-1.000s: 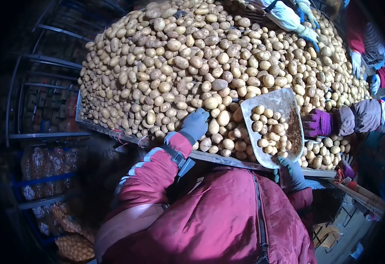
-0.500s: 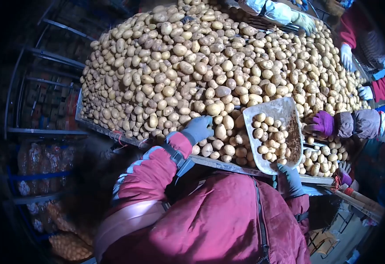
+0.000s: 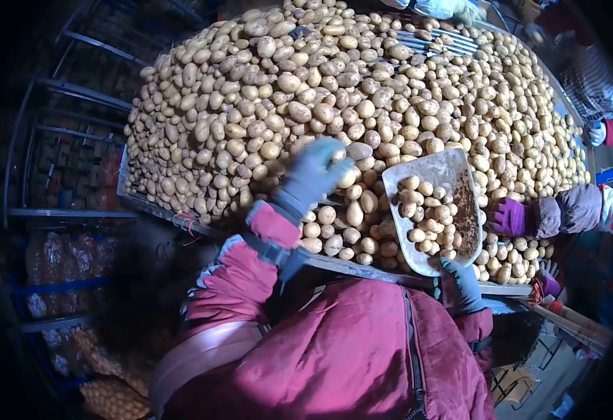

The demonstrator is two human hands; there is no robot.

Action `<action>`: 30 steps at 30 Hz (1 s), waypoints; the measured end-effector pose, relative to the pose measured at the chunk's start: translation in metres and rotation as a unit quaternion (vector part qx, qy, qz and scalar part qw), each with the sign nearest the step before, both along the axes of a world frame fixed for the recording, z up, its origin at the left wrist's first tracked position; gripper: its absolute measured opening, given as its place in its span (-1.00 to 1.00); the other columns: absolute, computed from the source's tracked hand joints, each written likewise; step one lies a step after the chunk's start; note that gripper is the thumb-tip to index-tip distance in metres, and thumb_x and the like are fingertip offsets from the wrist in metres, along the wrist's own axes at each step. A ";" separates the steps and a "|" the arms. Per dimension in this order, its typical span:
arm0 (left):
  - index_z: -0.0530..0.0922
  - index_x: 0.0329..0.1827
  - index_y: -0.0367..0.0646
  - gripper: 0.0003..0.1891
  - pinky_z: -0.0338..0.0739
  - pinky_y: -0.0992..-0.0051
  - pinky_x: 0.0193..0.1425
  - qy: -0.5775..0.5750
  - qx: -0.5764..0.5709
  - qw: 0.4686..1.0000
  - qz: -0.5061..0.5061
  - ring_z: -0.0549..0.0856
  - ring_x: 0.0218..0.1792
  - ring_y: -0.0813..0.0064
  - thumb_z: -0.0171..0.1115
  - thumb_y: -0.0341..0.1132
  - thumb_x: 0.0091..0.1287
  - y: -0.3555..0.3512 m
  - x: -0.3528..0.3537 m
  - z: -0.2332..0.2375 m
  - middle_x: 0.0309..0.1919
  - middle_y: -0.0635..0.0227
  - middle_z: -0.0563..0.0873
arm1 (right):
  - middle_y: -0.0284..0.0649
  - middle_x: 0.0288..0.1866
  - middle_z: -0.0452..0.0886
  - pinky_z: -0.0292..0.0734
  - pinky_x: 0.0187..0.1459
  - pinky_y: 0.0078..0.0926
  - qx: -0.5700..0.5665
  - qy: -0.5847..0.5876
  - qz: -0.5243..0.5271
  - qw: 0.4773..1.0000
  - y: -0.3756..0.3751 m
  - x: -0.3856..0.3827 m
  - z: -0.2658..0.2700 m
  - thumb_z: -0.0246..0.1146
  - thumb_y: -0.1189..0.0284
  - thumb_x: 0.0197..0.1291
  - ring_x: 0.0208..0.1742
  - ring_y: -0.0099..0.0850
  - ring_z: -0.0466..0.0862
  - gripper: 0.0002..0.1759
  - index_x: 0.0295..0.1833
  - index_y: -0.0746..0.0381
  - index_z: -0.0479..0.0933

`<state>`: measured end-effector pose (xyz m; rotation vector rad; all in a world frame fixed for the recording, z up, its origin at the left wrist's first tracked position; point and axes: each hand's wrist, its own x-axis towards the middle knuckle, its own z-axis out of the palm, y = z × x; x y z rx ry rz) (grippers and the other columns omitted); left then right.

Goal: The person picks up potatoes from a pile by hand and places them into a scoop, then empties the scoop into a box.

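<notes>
My left hand (image 3: 313, 178), in a grey-blue glove, reaches over a heap of potatoes (image 3: 236, 119). Motion smears it a little, but its thumb and fingers show apart, with potatoes right at their tips. At the near edge of the heap, my right hand (image 3: 463, 285) in a similar glove grips the close end of a pale, dirt-stained scoop (image 3: 438, 166). Small potatoes (image 3: 429, 217) lie inside the scoop, mostly toward its left and near side. Part of my right hand's grip is hidden under the scoop's rim.
A metal table edge (image 3: 362, 269) runs in front of me. Across the heap, metal bars (image 3: 453, 43) show between potatoes. At the right, a co-worker's purple-gloved hand (image 3: 510, 217) touches the pile. Filled net sacks (image 3: 110, 397) stand low on the left, beneath metal racks (image 3: 68, 210).
My left hand has moved up and slightly right, farther over the heap. The scoop is almost where it was. Across the heap, a co-worker's gloved hand has drawn back, uncovering metal bars.
</notes>
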<state>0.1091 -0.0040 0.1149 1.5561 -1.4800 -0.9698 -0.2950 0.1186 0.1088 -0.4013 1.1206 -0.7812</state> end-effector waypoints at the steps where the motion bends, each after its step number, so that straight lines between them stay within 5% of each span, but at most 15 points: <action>1: 0.71 0.11 -0.24 -0.57 0.60 0.22 0.30 -0.248 -0.108 0.961 0.054 0.73 0.10 0.11 0.46 -0.08 0.36 -0.003 0.026 0.017 0.06 0.07 0.75 | -0.14 0.13 0.68 0.59 0.27 -0.26 0.001 -0.001 0.000 1.000 0.000 0.004 0.000 0.28 0.51 0.29 0.18 -0.27 0.69 -0.51 0.32 0.38 0.48; 2: 0.70 0.13 -0.22 -0.53 0.56 0.15 0.34 -0.398 -0.119 0.906 0.078 0.68 0.16 0.04 0.46 -0.05 0.31 -0.008 0.065 0.005 0.10 0.05 0.73 | -0.14 0.15 0.68 0.59 0.27 -0.26 -0.012 -0.024 -0.026 0.999 0.000 0.009 0.001 0.28 0.52 0.29 0.18 -0.27 0.69 -0.48 0.35 0.36 0.45; 3: 0.68 0.17 -0.17 -0.49 0.54 0.08 0.33 -0.537 0.001 0.828 0.163 0.62 0.20 -0.01 0.44 -0.01 0.28 -0.003 0.077 0.001 0.13 0.07 0.70 | -0.14 0.16 0.67 0.60 0.28 -0.26 -0.025 -0.045 -0.051 0.997 0.001 0.012 0.001 0.28 0.53 0.28 0.19 -0.27 0.69 -0.45 0.38 0.34 0.43; 4: 0.64 0.25 -0.08 -0.44 0.52 0.06 0.32 -0.600 0.033 0.787 0.141 0.57 0.22 -0.01 0.42 0.05 0.28 -0.001 0.112 -0.027 0.20 0.11 0.64 | -0.14 0.16 0.67 0.60 0.28 -0.26 -0.024 -0.045 -0.051 0.997 0.001 0.012 0.002 0.28 0.53 0.28 0.19 -0.27 0.69 -0.45 0.38 0.34 0.43; 7: 0.59 0.30 -0.02 -0.40 0.52 0.03 0.29 -0.642 -0.044 0.760 0.092 0.58 0.19 -0.03 0.39 0.10 0.29 0.013 0.114 -0.064 0.25 0.12 0.58 | -0.16 0.16 0.67 0.62 0.25 -0.27 -0.015 -0.022 -0.017 1.000 -0.003 0.014 0.008 0.29 0.55 0.27 0.16 -0.28 0.70 -0.41 0.42 0.31 0.40; 9: 0.56 0.34 0.02 -0.38 0.53 0.01 0.29 -0.540 0.063 0.833 0.106 0.58 0.19 -0.09 0.39 0.13 0.29 0.008 0.072 -0.028 0.28 0.11 0.55 | -0.16 0.16 0.67 0.65 0.20 -0.30 0.037 0.002 -0.008 0.999 -0.007 0.017 0.011 0.30 0.54 0.26 0.14 -0.30 0.71 -0.40 0.42 0.32 0.40; 11: 0.57 0.36 0.04 -0.38 0.54 0.00 0.28 -0.492 -0.013 0.863 0.110 0.60 0.19 -0.10 0.40 0.10 0.29 0.012 0.066 -0.042 0.30 0.04 0.54 | -0.17 0.14 0.68 0.66 0.19 -0.30 0.055 0.004 -0.003 0.998 -0.014 0.017 0.014 0.30 0.54 0.26 0.11 -0.30 0.72 -0.41 0.42 0.33 0.40; 13: 0.57 0.39 0.05 -0.38 0.57 0.03 0.27 -0.321 0.038 0.945 0.044 0.62 0.20 -0.11 0.42 0.07 0.30 0.019 0.045 -0.044 0.31 -0.04 0.53 | -0.17 0.13 0.68 0.66 0.18 -0.31 0.081 0.003 0.006 0.997 -0.012 0.024 0.013 0.30 0.54 0.26 0.09 -0.30 0.73 -0.41 0.42 0.33 0.41; 14: 0.61 0.38 0.05 -0.40 0.59 0.08 0.30 -0.338 0.094 0.935 0.047 0.64 0.22 -0.08 0.45 0.04 0.31 0.027 0.020 -0.043 0.28 -0.04 0.58 | -0.17 0.08 0.70 0.67 0.15 -0.32 0.058 -0.002 0.000 0.998 -0.012 0.029 0.012 0.30 0.53 0.26 0.06 -0.30 0.74 -0.44 0.38 0.35 0.44; 15: 0.64 0.34 0.02 -0.44 0.57 0.12 0.37 -0.261 -0.017 0.963 0.065 0.64 0.27 -0.05 0.46 0.01 0.32 0.048 0.001 -0.048 0.24 0.00 0.64 | -0.18 0.03 0.71 0.67 0.11 -0.33 0.031 -0.003 -0.010 0.999 -0.014 0.031 0.011 0.31 0.52 0.27 0.02 -0.29 0.75 -0.48 0.34 0.37 0.47; 18: 0.65 0.30 -0.07 -0.53 0.58 0.16 0.37 -0.363 -0.054 0.930 0.002 0.70 0.21 -0.02 0.44 -0.13 0.37 0.047 0.042 -0.108 0.18 0.02 0.70 | -0.18 -0.02 0.73 0.67 0.06 -0.34 0.027 0.008 -0.032 0.999 -0.014 0.026 0.015 0.31 0.50 0.28 -0.01 -0.29 0.76 -0.51 0.31 0.39 0.49; 19: 0.66 0.28 -0.12 -0.57 0.59 0.17 0.35 -0.370 0.017 0.929 0.006 0.70 0.20 -0.02 0.36 -0.13 0.43 0.041 0.047 -0.062 0.16 0.02 0.72 | -0.18 -0.02 0.73 0.67 0.05 -0.35 0.051 0.009 -0.026 0.998 -0.013 0.028 0.016 0.30 0.49 0.29 -0.02 -0.29 0.76 -0.52 0.31 0.39 0.49; 21: 0.66 0.26 -0.13 -0.61 0.62 0.17 0.28 -0.221 0.021 0.971 0.085 0.69 0.20 0.01 0.29 -0.16 0.45 0.028 0.101 -0.084 0.23 0.05 0.70 | -0.16 -0.03 0.74 0.67 0.04 -0.35 0.055 0.064 0.037 0.996 -0.013 0.023 0.004 0.30 0.47 0.31 -0.02 -0.31 0.76 -0.52 0.31 0.38 0.49; 23: 0.68 0.22 -0.06 -0.65 0.64 0.13 0.21 -0.520 -0.057 0.851 0.040 0.69 0.18 0.03 0.23 -0.23 0.42 -0.001 0.094 -0.026 0.27 0.10 0.67 | -0.16 -0.03 0.74 0.67 0.01 -0.36 0.074 0.027 0.004 0.997 -0.013 0.024 0.016 0.30 0.46 0.32 -0.02 -0.32 0.76 -0.52 0.32 0.38 0.48; 30: 0.57 0.14 -0.03 -0.71 0.73 0.13 -0.02 -0.597 -0.018 0.801 -0.049 0.79 -0.02 0.05 0.21 -0.36 0.36 -0.032 0.120 -0.066 0.02 0.14 0.66 | -0.19 0.00 0.71 0.69 -0.05 -0.37 0.036 0.019 -0.023 0.999 -0.009 0.032 0.004 0.31 0.50 0.29 -0.05 -0.32 0.75 -0.54 0.29 0.33 0.49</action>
